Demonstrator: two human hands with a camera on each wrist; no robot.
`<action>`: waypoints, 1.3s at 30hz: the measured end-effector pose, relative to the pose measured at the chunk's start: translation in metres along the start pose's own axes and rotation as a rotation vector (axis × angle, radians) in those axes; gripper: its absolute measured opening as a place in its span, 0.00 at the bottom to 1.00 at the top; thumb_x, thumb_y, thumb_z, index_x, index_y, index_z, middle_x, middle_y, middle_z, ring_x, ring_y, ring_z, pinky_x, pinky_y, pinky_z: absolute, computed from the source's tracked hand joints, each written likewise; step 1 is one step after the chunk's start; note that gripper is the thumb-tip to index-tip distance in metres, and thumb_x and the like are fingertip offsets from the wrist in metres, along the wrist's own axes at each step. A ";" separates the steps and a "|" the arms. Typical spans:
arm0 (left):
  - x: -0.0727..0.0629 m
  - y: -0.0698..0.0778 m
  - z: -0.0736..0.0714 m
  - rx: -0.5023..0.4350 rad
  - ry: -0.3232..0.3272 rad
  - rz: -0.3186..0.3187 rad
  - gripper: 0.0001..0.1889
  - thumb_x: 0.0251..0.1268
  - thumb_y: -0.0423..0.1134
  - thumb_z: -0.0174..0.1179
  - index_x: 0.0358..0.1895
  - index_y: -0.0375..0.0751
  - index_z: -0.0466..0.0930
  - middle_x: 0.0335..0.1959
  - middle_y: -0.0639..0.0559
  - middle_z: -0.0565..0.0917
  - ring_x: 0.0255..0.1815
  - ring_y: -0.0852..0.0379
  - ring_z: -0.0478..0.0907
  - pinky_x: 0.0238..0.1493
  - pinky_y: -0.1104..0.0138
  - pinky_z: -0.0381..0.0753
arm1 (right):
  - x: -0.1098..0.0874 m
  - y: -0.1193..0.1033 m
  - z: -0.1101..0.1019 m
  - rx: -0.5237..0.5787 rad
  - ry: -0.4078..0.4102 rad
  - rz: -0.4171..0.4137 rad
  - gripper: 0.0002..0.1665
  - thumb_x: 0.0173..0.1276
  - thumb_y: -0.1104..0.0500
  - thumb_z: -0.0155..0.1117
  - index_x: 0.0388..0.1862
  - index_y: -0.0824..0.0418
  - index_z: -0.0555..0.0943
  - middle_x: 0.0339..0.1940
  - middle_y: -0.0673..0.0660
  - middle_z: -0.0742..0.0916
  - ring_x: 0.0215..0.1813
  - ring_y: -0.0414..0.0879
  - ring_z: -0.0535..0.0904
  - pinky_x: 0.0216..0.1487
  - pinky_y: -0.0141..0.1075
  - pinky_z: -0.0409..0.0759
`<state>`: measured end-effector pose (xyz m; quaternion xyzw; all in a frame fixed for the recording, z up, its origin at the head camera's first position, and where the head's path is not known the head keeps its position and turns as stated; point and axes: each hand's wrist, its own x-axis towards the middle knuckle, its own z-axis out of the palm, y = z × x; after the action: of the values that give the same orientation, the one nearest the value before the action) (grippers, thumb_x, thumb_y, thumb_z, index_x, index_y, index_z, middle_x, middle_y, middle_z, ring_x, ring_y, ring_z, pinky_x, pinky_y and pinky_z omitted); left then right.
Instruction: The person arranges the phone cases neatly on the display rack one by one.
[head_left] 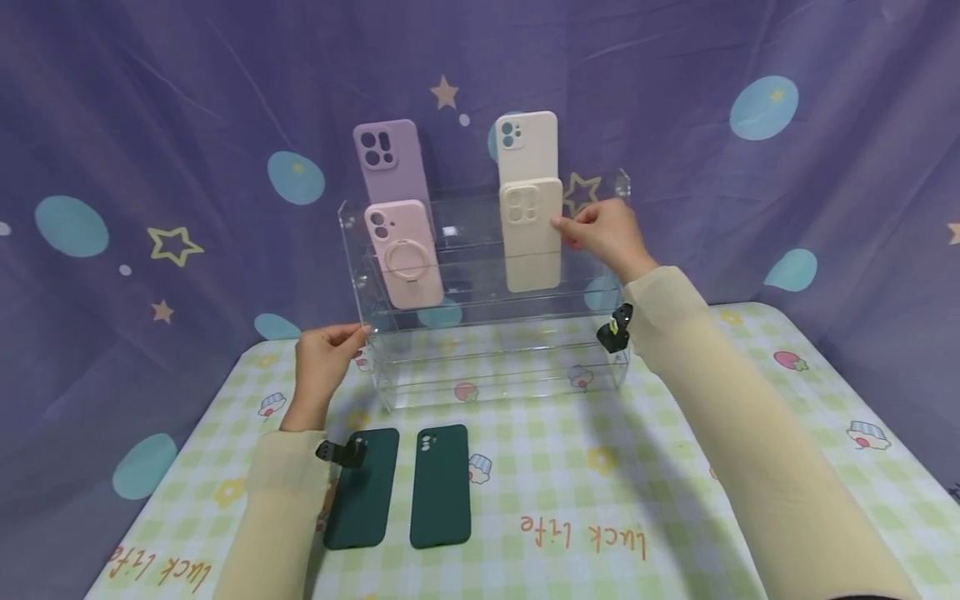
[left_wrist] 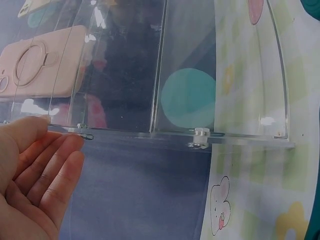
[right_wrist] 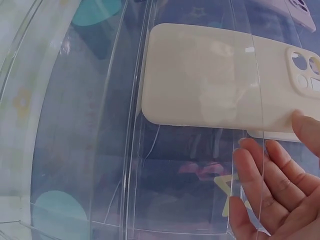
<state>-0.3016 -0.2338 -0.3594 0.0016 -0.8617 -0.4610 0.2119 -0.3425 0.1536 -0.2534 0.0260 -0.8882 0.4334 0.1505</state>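
A clear acrylic display rack [head_left: 480, 329] with tiers stands on the table. My right hand [head_left: 609, 237] pinches the side edge of a cream phone case [head_left: 532, 237], which leans in the rack's second tier. In the right wrist view the thumb lies on the face of the cream case [right_wrist: 200, 75], with the fingers beside its edge. A white phone case [head_left: 536, 150] stands behind it, partly covered. My left hand [head_left: 322, 362] grips the rack's left side edge between thumb and fingers. Nearest to it in the rack is a pink phone case [head_left: 416, 283] with a ring.
A purple phone case [head_left: 397, 179] stands behind the pink one. Two dark green phone cases, a left one [head_left: 363, 508] and a right one [head_left: 440, 500], lie on the checked tablecloth [head_left: 562, 467] before the rack. A purple patterned curtain [head_left: 225, 108] hangs behind.
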 end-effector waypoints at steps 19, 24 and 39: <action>0.002 0.002 0.002 -0.005 -0.005 0.004 0.16 0.61 0.43 0.64 0.41 0.32 0.86 0.35 0.37 0.86 0.33 0.46 0.84 0.27 0.76 0.79 | 0.002 0.000 -0.001 0.104 0.002 -0.051 0.22 0.64 0.47 0.65 0.38 0.67 0.84 0.29 0.57 0.87 0.30 0.42 0.79 0.33 0.33 0.70; 0.002 0.000 0.003 -0.004 -0.008 -0.003 0.15 0.61 0.43 0.64 0.41 0.32 0.86 0.34 0.37 0.86 0.32 0.48 0.84 0.26 0.77 0.79 | 0.004 0.000 0.001 0.144 -0.015 -0.046 0.20 0.65 0.50 0.64 0.36 0.69 0.83 0.34 0.61 0.88 0.23 0.36 0.78 0.32 0.31 0.71; -0.001 -0.001 0.004 0.013 -0.017 -0.015 0.16 0.62 0.44 0.63 0.42 0.33 0.86 0.36 0.38 0.86 0.31 0.55 0.84 0.29 0.72 0.82 | -0.003 0.004 -0.002 0.109 0.004 -0.009 0.23 0.62 0.45 0.65 0.40 0.65 0.84 0.37 0.57 0.87 0.35 0.43 0.79 0.40 0.36 0.74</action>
<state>-0.3028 -0.2307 -0.3621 0.0055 -0.8666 -0.4569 0.2009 -0.3401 0.1574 -0.2567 0.0375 -0.8627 0.4807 0.1524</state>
